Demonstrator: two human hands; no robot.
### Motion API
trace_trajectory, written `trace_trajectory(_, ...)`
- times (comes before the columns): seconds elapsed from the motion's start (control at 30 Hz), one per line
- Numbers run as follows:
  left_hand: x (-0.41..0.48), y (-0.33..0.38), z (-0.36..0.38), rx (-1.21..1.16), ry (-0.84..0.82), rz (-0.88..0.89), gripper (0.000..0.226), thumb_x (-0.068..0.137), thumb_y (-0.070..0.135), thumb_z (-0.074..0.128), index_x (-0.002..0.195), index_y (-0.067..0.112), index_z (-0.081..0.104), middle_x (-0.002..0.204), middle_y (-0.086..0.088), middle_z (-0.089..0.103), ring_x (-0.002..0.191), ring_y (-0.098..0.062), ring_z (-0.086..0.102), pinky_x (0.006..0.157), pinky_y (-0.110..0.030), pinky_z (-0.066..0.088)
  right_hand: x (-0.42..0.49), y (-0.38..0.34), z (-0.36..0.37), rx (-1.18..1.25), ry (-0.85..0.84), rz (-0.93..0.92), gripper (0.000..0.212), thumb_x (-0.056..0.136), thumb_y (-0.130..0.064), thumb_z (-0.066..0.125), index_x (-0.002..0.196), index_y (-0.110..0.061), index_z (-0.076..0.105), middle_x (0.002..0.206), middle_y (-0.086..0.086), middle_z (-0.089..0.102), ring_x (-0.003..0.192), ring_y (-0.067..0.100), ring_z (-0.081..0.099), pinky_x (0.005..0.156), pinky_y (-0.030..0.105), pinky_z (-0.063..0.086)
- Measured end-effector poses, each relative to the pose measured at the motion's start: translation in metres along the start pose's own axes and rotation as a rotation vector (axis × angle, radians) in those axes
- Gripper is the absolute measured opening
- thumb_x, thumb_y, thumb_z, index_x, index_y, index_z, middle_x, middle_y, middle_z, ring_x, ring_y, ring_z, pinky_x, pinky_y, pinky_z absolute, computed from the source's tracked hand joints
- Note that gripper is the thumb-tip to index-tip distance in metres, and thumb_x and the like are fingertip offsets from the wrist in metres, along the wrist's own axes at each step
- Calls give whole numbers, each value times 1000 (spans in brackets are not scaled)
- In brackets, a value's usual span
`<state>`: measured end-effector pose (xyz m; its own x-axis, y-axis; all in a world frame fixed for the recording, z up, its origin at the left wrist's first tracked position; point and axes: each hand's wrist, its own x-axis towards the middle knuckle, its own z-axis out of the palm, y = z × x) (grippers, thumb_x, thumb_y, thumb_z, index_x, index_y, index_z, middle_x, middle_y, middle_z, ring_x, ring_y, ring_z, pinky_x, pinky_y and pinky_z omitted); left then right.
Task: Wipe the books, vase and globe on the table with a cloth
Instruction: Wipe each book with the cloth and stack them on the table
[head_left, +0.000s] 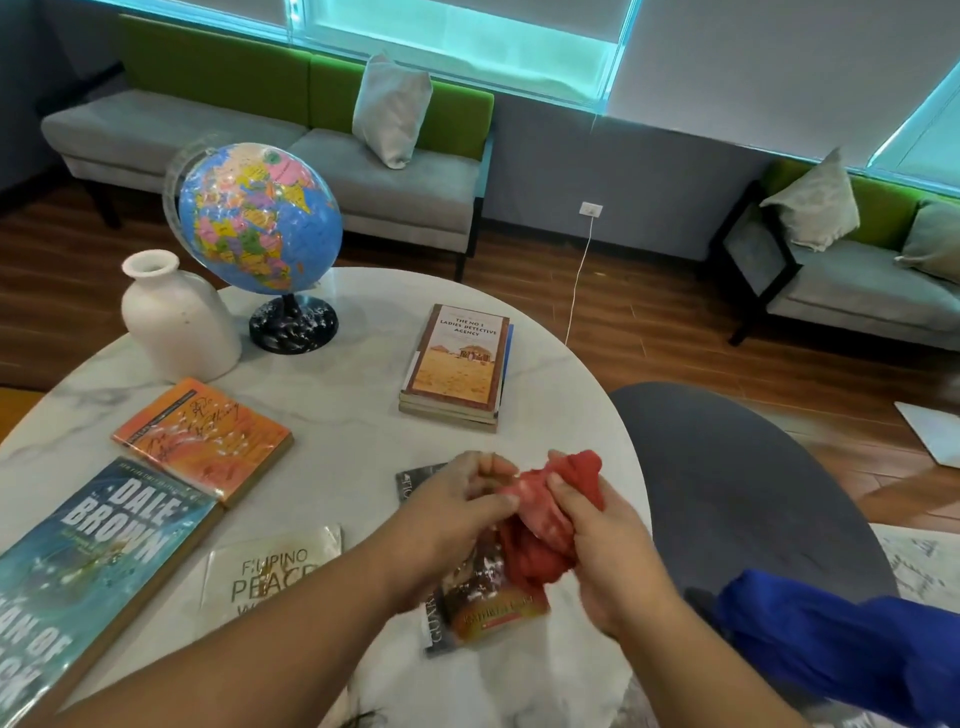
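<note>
Both hands hold a bunched red cloth (540, 525) over the near right part of the round marble table (337, 395). My left hand (457, 509) pinches its left side; my right hand (602, 551) grips its right side. Under them lies a dark book (483, 608), partly hidden. A white vase (176, 317) and a blue globe (257, 223) on a black base stand at the far left. A short stack of books (457, 364) sits mid-table. An orange book (202, 439), a teal book (88, 566) and a pale book (270, 571) lie at the left.
A dark grey chair (737, 499) stands right of the table, with a blue sleeve (841, 654) at the lower right. Grey and green benches with cushions (389, 109) line the far wall. A white cable (576, 291) hangs from a wall socket to the wooden floor.
</note>
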<state>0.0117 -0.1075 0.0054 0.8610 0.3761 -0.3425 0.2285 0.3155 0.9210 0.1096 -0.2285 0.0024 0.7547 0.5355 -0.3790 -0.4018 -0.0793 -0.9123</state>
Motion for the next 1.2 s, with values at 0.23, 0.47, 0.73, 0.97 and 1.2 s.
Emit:
trace_trajectory(0.23, 10, -77, -53, 1119, 137, 35, 76, 83, 38, 67, 147, 17, 32, 154, 1, 27, 140, -12, 29, 108, -22, 29, 16, 43, -50, -1034, -15, -82, 45, 83, -29, 65, 108, -43, 31, 108, -3, 50, 82, 16, 63, 76, 35, 54)
trace_trajectory(0.47, 4, -102, -52, 1433, -7, -109, 113, 80, 58, 64, 153, 13, -11, 158, -2, -26, 149, -17, -5, 119, -43, 19, 11, 106, -39, -1172, -151, -442, 49, 89, -24, 58, 133, -33, 39, 121, -25, 31, 111, 10, 44, 97, 29, 45)
trace_trajectory(0.73, 3, -100, -53, 1435, -34, -138, 115, 80, 59, 64, 152, 16, -15, 157, 1, -28, 149, -18, -5, 120, -43, 17, 17, 123, -43, -1262, -248, -535, 70, 67, -2, 75, 133, -16, 55, 134, 1, 52, 122, 17, 54, 109, 15, 28)
trace_trajectory(0.97, 3, -99, -51, 1441, -22, -148, 115, 80, 58, 64, 152, 16, -14, 157, 1, -26, 149, -18, -4, 120, -44, 15, 28, 114, -30, -1454, -323, -521, 54, 81, -17, 61, 135, -13, 55, 140, -2, 52, 133, 19, 43, 114, 28, 30)
trace_trajectory(1.2, 6, -100, -50, 1450, -18, -154, 115, 79, 57, 66, 152, 16, -13, 158, 0, -25, 149, -19, -4, 120, -44, 15, 39, 105, -23, -1477, -271, -521, 44, 95, -15, 51, 138, -19, 52, 138, -10, 50, 123, 17, 41, 104, 25, 41)
